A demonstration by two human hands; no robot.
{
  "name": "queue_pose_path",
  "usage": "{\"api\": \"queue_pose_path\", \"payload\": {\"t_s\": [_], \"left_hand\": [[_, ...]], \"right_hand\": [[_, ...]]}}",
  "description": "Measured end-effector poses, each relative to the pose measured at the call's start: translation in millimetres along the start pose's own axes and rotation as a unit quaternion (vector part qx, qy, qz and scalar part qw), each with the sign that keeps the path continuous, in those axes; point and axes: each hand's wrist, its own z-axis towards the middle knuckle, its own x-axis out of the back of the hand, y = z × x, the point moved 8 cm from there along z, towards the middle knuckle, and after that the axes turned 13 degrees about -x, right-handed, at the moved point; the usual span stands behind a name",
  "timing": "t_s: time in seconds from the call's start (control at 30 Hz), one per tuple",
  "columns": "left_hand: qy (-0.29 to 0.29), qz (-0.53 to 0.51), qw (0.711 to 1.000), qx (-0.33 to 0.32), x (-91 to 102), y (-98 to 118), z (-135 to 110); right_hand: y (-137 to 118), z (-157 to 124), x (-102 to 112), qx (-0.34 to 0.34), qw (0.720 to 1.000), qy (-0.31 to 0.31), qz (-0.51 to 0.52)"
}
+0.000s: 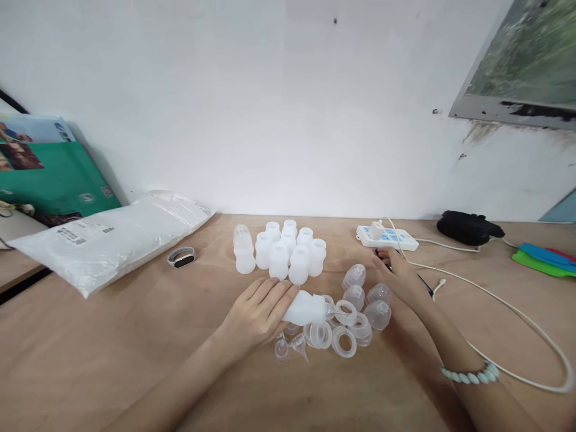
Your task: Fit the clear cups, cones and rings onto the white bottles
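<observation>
My left hand is wrapped over a white milky baby bottle held on its side, neck pointing right. A clear teat is by its mouth; I cannot tell whether it is attached. Clear collar rings and loose teats lie just below and beside the bottle. Farther right, my right hand rests on a flat dark-edged thing, perhaps a phone, mostly hidden under hand and wrist. Its visible fingers are apart. Several clear dome caps stand between my hands.
Several white bottles stand grouped behind; a capped one is at their left. A fitness band and white plastic package lie left. Right are a power strip, white cable, black pouch and coloured sheets.
</observation>
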Motion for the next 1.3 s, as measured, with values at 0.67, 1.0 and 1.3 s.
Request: {"api": "queue_pose_path", "payload": {"t_s": [0.67,1.0,1.3], "left_hand": [[-0.025,-0.14,0.976,0.167,-14.9,-21.8,-12.9],[-0.037,-0.208,0.967,0.14,-21.0,-14.6,-12.5],[-0.016,-0.166,0.981,0.103,-17.1,-8.3,-4.7]], "right_hand": [[-84.8,-54.6,36.1,0.096,0.886,-0.117,0.438],[-122.0,-88.1,7.6,0.122,0.834,-0.282,0.459],[-112.4,-89.0,-13.9,0.094,0.796,-0.3,0.517]]}}
